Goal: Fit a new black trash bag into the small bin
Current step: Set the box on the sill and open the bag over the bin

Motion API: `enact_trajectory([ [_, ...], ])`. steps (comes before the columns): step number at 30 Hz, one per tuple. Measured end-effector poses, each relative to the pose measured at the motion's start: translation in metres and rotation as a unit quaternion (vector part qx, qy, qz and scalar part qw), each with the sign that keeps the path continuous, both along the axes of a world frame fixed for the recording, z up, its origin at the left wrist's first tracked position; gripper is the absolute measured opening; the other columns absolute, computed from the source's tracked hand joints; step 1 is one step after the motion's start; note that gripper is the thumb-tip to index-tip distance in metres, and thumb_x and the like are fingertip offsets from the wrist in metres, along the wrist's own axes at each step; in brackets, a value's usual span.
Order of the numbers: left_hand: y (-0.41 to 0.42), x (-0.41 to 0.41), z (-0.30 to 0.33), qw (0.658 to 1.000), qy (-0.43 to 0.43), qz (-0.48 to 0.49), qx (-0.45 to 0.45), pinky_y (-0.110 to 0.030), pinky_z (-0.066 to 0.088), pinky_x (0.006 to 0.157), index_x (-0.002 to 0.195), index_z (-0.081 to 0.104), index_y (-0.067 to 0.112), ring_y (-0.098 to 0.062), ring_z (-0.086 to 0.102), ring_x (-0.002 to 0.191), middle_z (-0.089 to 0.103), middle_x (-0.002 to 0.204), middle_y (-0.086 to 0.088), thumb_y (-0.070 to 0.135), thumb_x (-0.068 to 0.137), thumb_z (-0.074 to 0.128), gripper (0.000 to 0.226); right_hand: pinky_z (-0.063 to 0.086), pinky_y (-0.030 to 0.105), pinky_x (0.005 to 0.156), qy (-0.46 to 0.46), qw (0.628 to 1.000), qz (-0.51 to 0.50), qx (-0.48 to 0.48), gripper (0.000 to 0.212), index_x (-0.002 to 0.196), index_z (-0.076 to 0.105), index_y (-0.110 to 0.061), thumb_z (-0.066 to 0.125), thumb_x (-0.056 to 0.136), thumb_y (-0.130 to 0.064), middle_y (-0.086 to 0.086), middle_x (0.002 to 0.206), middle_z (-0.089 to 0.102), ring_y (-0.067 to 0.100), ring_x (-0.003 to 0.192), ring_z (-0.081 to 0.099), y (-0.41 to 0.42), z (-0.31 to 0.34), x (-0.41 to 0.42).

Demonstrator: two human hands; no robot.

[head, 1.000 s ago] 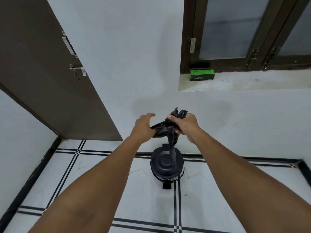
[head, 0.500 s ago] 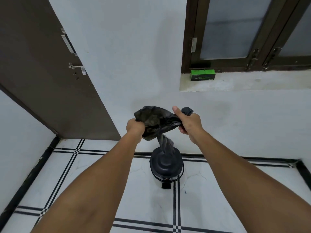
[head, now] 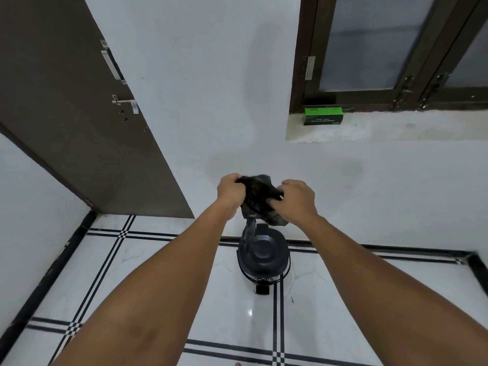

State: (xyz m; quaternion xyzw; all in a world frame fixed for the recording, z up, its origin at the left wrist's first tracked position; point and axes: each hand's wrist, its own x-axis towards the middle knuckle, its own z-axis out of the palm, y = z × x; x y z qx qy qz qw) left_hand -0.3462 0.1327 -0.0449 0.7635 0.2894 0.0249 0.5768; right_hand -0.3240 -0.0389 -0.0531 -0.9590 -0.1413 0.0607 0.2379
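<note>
The small bin (head: 263,260) stood lidded on the tiled floor (head: 158,286) by the wall. Above it, the left hand (head: 230,192) and right hand (head: 298,199) each gripped the crumpled black trash bag (head: 260,199), fingers closed around it.

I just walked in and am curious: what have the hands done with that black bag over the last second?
Both hands, left hand and right hand, kept hold of the black trash bag. They first pulled the bundle wider apart, then drew closer again, re-gripping it; a twisted tail hangs lower toward the bin. The bin, its lid shut, and the green box on the sill stayed put.
</note>
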Motion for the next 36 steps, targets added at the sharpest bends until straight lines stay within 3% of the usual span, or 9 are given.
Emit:
enact_trajectory([
  [3, 0.004, -0.005, -0.001, 0.999, -0.007, 0.041, 0.026, -0.030, 0.050, 0.062, 0.086, 0.064, 0.011, -0.021, 0.058, 0.080, 0.067, 0.099, -0.009, -0.010, 0.084, 0.029, 0.041, 0.036, 0.034, 0.072, 0.020, 0.994, -0.103, -0.006, 0.023, 0.062, 0.050, -0.019, 0.053, 0.085, -0.019, -0.002, 0.067, 0.054, 0.030, 0.087, 0.057, -0.008, 0.002, -0.003],
  [9, 0.016, -0.012, -0.009, 0.985, 0.004, 0.011, 0.175, -0.032, 0.050, 0.069, 0.097, 0.063, 0.014, -0.022, 0.060, 0.089, 0.063, 0.108, -0.005, 0.000, 0.093, 0.034, 0.032, 0.033, 0.043, 0.096, 0.063, 0.975, -0.153, -0.147, 0.011, 0.085, 0.056, -0.019, 0.047, 0.091, -0.021, -0.001, 0.090, 0.052, 0.026, 0.110, 0.048, -0.011, 0.002, -0.001],
  [13, 0.018, -0.020, -0.018, 0.950, -0.004, -0.034, 0.311, -0.032, 0.043, 0.065, 0.106, 0.052, 0.013, -0.023, 0.055, 0.086, 0.054, 0.103, -0.006, -0.001, 0.094, 0.040, 0.022, 0.031, 0.042, 0.090, 0.056, 0.977, -0.125, -0.161, 0.010, 0.091, 0.066, -0.022, 0.057, 0.090, -0.025, -0.002, 0.100, 0.061, 0.026, 0.111, 0.049, -0.006, -0.002, 0.000],
  [17, 0.018, -0.027, -0.021, 0.910, -0.048, -0.145, 0.385, -0.032, 0.037, 0.060, 0.087, 0.045, 0.013, -0.023, 0.045, 0.075, 0.047, 0.095, -0.005, -0.011, 0.083, 0.039, 0.025, 0.036, 0.036, 0.079, 0.110, 0.981, -0.161, -0.017, 0.032, 0.077, 0.063, -0.018, 0.061, 0.094, -0.045, -0.001, 0.082, 0.059, 0.024, 0.094, 0.054, -0.002, -0.004, 0.005],
  [21, 0.018, -0.022, -0.027, 0.877, -0.013, -0.260, 0.403, -0.037, 0.046, 0.076, 0.073, 0.058, 0.018, -0.028, 0.055, 0.095, 0.057, 0.113, -0.009, 0.008, 0.080, 0.048, 0.016, 0.045, 0.036, 0.061, 0.147, 0.944, -0.199, 0.219, 0.031, 0.068, 0.048, -0.011, 0.067, 0.091, -0.020, 0.005, 0.070, 0.051, 0.025, 0.071, 0.052, -0.003, -0.006, 0.007],
  [25, 0.023, -0.022, -0.035, 0.846, 0.080, -0.196, 0.489, -0.037, 0.052, 0.085, 0.115, 0.061, 0.005, -0.031, 0.055, 0.106, 0.051, 0.121, -0.014, -0.002, 0.089, 0.056, 0.027, 0.052, 0.030, 0.057, 0.095, 0.938, -0.190, 0.273, 0.021, 0.089, 0.049, -0.012, 0.048, 0.088, 0.009, 0.002, 0.089, 0.050, 0.017, 0.071, 0.048, -0.006, -0.003, 0.000],
  [29, 0.027, -0.022, -0.036, 0.919, 0.101, -0.040, 0.379, -0.047, 0.054, 0.092, 0.124, 0.058, 0.001, -0.037, 0.060, 0.105, 0.053, 0.123, -0.016, 0.012, 0.097, 0.047, 0.030, 0.047, 0.024, 0.042, 0.075, 0.958, -0.088, 0.262, 0.035, 0.075, 0.046, -0.014, 0.037, 0.080, 0.019, 0.006, 0.083, 0.050, 0.022, 0.057, 0.052, -0.003, -0.002, 0.000],
  [33, 0.019, -0.015, -0.029, 0.956, 0.047, 0.011, 0.289, -0.038, 0.050, 0.079, 0.114, 0.063, 0.001, -0.029, 0.057, 0.090, 0.052, 0.123, -0.012, 0.016, 0.095, 0.056, 0.025, 0.053, 0.034, 0.070, 0.033, 0.989, 0.035, 0.139, 0.055, 0.063, 0.063, -0.034, 0.040, 0.080, 0.012, -0.006, 0.093, 0.067, 0.020, 0.079, 0.063, 0.005, -0.002, -0.004],
  [36, 0.014, -0.014, -0.026, 0.952, 0.031, -0.009, 0.306, -0.034, 0.047, 0.076, 0.117, 0.059, 0.001, -0.027, 0.053, 0.081, 0.047, 0.121, -0.011, 0.001, 0.094, 0.052, 0.024, 0.055, 0.036, 0.081, 0.034, 0.999, 0.033, 0.007, 0.048, 0.094, 0.075, -0.037, 0.043, 0.092, -0.001, -0.007, 0.109, 0.067, 0.023, 0.094, 0.066, 0.007, -0.003, -0.008],
])
